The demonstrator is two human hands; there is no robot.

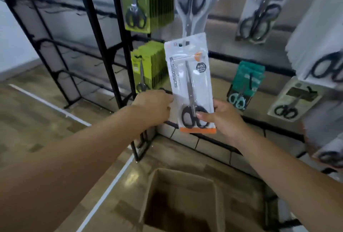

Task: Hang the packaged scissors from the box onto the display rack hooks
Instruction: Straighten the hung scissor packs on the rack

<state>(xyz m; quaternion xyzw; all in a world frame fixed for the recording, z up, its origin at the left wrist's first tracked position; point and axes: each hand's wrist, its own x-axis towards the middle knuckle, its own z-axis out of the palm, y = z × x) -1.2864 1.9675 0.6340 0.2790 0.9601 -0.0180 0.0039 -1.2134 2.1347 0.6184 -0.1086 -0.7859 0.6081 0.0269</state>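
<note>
Both hands bring one scissors pack up to the rack, hang hole near a hook.

The left hand (154,106) sits at the pack's left edge, fingers curled toward it, though whether they pinch the edge or reach for a hook behind it I cannot tell; the scissors pack (191,83) stands upright between the hands in front of the display rack (104,42), above the open box (181,202); the right hand (222,118) pinches its lower right corner, thumb across the black handles; best, I judge, to steady the bottom, sight the top slot and slide it level onto the hook; the pack is white with an orange base strip, "SCISSORS" printed up its side.
</note>
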